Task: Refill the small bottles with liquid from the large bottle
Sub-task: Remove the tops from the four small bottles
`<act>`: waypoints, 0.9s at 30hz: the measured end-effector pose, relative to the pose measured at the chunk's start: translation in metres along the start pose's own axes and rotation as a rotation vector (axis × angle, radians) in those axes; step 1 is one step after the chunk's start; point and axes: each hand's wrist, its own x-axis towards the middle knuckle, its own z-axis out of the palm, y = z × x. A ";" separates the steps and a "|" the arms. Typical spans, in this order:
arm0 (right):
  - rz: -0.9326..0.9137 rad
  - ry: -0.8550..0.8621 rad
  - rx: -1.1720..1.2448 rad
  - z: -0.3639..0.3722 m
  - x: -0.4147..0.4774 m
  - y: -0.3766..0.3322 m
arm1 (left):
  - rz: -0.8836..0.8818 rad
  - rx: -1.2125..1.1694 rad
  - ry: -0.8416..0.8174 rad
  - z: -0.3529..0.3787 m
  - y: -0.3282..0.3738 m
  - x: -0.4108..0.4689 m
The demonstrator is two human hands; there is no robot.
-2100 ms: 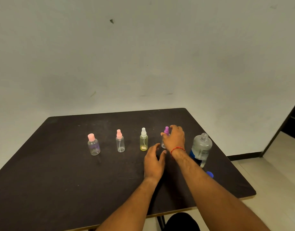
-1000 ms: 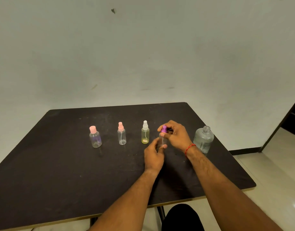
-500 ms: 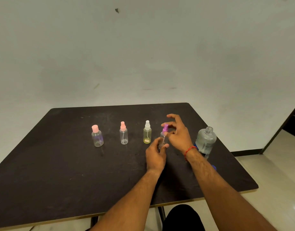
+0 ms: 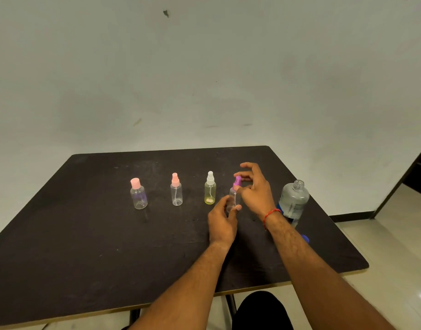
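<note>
A dark table [image 4: 85, 246] fills the lower half of the frame, and four small bottles stand in a row across its middle. Furthest left is the clear bottle with a flat pink cap [image 4: 138, 196]. Next, well apart, comes the clear bottle with a pink spray top [image 4: 176, 191], then the yellowish bottle with a white spray top [image 4: 210, 189], all three upright. Just right of centre the left hand [image 4: 222, 219] pinches the lower body of the fourth small bottle [image 4: 233, 196] between thumb and fingers. Above it the right hand [image 4: 256, 190] pinches the purple spray top [image 4: 237, 181] between thumb and forefinger, its other fingers fanned out. A red thread [image 4: 271, 214] circles that wrist. Just right of this hand the large bottle [image 4: 294, 198] stands upright on the table, uncapped, with a blue cap [image 4: 305, 238] lying nearer the frame's bottom
</note>
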 end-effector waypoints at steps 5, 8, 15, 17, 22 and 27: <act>0.020 0.072 -0.083 0.001 -0.001 0.000 | 0.007 0.015 0.014 0.000 -0.002 0.001; 0.008 0.041 -0.038 0.001 -0.001 0.001 | 0.006 -0.005 0.015 0.002 -0.005 0.002; 0.023 0.051 -0.057 0.003 -0.002 -0.003 | 0.026 -0.036 0.032 0.002 -0.007 0.002; 0.038 0.070 -0.096 0.004 -0.003 -0.003 | 0.020 -0.034 0.030 0.002 -0.007 0.002; 0.043 0.036 -0.063 0.002 -0.001 0.001 | 0.006 -0.021 0.014 0.002 -0.006 0.002; 0.042 0.039 -0.032 0.003 -0.002 -0.001 | 0.015 -0.025 0.024 0.003 -0.007 0.002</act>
